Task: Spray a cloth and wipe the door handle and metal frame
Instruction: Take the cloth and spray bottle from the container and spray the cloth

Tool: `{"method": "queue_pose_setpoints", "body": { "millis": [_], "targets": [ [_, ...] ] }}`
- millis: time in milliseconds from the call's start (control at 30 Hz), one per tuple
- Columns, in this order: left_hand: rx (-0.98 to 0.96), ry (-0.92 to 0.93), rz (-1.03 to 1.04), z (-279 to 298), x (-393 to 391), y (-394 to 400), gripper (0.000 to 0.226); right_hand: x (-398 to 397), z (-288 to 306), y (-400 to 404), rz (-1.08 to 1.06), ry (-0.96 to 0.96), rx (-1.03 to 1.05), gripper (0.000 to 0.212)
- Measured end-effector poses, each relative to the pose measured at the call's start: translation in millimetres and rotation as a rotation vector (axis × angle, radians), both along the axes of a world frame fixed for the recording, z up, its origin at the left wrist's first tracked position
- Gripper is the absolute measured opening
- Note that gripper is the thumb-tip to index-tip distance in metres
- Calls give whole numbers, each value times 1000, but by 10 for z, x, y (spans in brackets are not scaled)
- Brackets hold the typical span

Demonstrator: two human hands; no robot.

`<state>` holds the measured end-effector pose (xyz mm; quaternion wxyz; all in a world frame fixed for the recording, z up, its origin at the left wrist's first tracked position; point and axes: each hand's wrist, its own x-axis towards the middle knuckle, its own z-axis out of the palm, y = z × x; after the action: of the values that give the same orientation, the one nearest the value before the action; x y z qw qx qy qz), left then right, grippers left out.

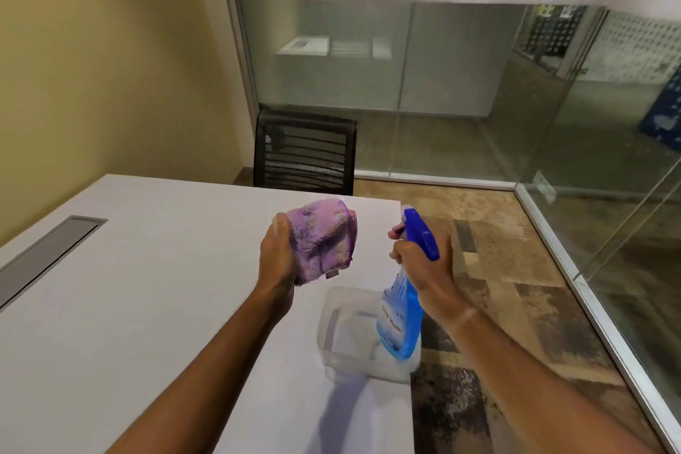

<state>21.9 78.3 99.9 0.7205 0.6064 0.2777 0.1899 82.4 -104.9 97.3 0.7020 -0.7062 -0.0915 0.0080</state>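
Note:
My left hand grips a bunched purple cloth and holds it up above the white table. My right hand is closed around a blue spray bottle, fingers on the trigger, and its blue nozzle points left toward the cloth, a short gap away. The metal frame of the glass partition runs along the floor at the right. No door handle is in view.
A clear plastic container stands on the table's right edge below the bottle. A black mesh chair sits at the table's far end. Glass walls enclose the room; patterned carpet lies to the right. A grey cable slot is set in the tabletop.

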Motion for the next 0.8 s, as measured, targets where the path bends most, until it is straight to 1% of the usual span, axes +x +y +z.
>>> {"method": "queue_pose_setpoints", "body": {
  "millis": [133,200,267,300,367,433,533,600,800],
  "targets": [
    [-33,36,-16,-162,10,-71,44,-39,-360,92,-74,-50,10,24],
    [-35,42,-29,-214,18,-109,46,-43,-495,144,-98,-73,16,32],
    [-39,52,-40,-258,35,-131,56,-25,-619,182,-128,-83,7,43],
    [-47,53,-43,-282,40,-135,58,-10,-680,193,-151,-86,9,42],
    [-53,55,-37,-319,51,-128,54,28,-805,200,-196,-87,15,35],
    [-56,68,-34,-352,70,-110,52,73,-930,193,-226,-74,3,36],
    [-71,69,-41,-354,83,-102,56,124,-1075,166,-243,-73,-28,28],
    [-72,65,-47,-356,99,-109,60,139,-1131,145,-255,-93,-43,26],
    [-75,73,-61,-365,154,-148,53,200,-1188,96,-242,-79,-37,25]
  ]
}}
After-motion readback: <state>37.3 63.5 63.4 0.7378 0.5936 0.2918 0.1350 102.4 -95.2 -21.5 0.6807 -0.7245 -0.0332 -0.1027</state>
